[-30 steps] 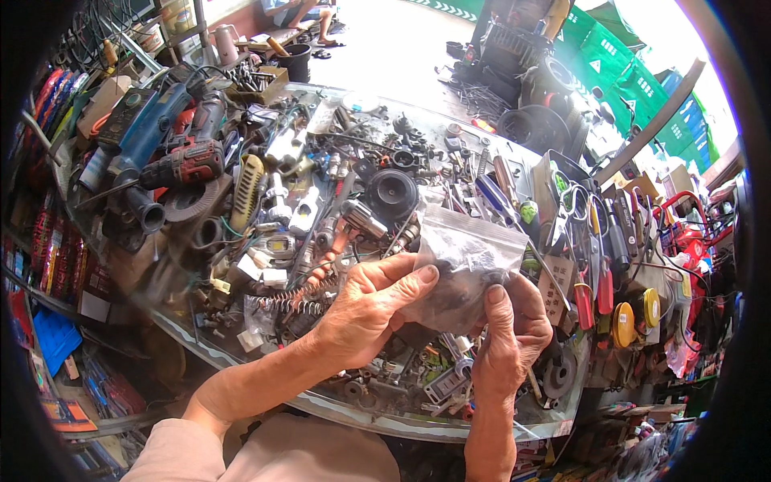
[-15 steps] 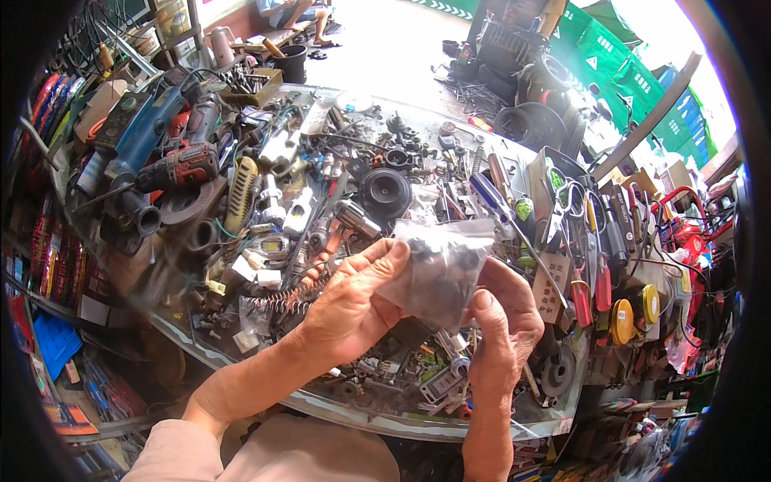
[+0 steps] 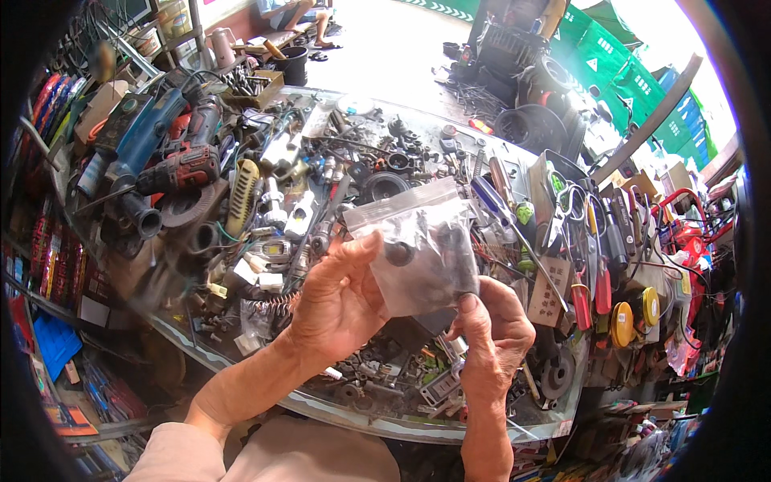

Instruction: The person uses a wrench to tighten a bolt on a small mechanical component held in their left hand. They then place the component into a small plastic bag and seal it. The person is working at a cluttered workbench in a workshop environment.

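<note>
A clear plastic zip bag (image 3: 426, 277) with small dark parts inside is held up over the cluttered glass-topped counter, its zip edge uppermost. My right hand (image 3: 496, 331) pinches its lower right corner, thumb in front and fingers curled behind. At the left edge of the bag, my left hand (image 3: 337, 301) has its thumb raised against the plastic, with its fingers partly hidden behind. Below and around the bag lie many loose metal and plastic parts. Just beyond it, a round black part (image 3: 385, 186) is partly covered by the bag.
A red-and-black power drill (image 3: 181, 169) and a blue angle grinder (image 3: 148, 128) lie at the left. A long screwdriver (image 3: 494, 201), scissors (image 3: 569, 205) and yellow-lidded tins (image 3: 622, 321) are to the right. The glass counter's front edge (image 3: 361, 419) runs before me. Someone sits far off (image 3: 301, 14).
The bag has turned to show its face flatter, with its zip edge moved up and left. My right hand has shifted to its lower corner, and my left thumb has slid down.
</note>
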A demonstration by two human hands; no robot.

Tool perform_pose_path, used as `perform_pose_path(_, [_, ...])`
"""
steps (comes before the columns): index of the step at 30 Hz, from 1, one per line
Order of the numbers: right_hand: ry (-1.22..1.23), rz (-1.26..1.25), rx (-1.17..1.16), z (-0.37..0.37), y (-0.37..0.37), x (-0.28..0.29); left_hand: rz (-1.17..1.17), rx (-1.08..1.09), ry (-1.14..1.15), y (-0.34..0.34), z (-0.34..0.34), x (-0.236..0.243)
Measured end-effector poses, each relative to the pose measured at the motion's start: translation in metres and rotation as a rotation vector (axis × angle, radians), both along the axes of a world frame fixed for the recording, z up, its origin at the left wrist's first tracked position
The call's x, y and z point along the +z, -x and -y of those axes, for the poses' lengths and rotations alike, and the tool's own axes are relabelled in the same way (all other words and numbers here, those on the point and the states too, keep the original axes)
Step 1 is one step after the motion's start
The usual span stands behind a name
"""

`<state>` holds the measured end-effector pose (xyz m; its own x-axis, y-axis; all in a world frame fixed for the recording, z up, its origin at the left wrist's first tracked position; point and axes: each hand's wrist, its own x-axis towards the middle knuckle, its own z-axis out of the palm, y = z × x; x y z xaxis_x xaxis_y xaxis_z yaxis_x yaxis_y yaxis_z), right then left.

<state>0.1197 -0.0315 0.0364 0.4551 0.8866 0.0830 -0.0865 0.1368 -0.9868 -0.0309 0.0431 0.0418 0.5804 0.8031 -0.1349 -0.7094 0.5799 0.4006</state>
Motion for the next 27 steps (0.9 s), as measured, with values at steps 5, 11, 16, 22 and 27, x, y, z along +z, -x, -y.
perform_pose_path(5, [-0.028,0.065,-0.093,-0.003,0.002,0.004,-0.059,-0.007,-0.061,-0.001,0.001,0.006])
perform_pose_path(11, [-0.113,0.088,-0.134,-0.003,0.000,0.002,-0.020,-0.052,-0.015,-0.002,-0.001,0.006])
perform_pose_path(16, [-0.127,0.058,-0.152,-0.001,-0.004,0.005,0.063,-0.035,-0.012,-0.004,0.000,-0.007])
perform_pose_path(22, [-0.131,0.029,-0.187,-0.004,-0.004,0.006,0.084,-0.062,0.083,-0.005,0.001,-0.013])
perform_pose_path(27, [-0.095,0.025,-0.184,-0.004,-0.005,0.007,0.088,-0.079,0.054,-0.007,0.001,-0.010])
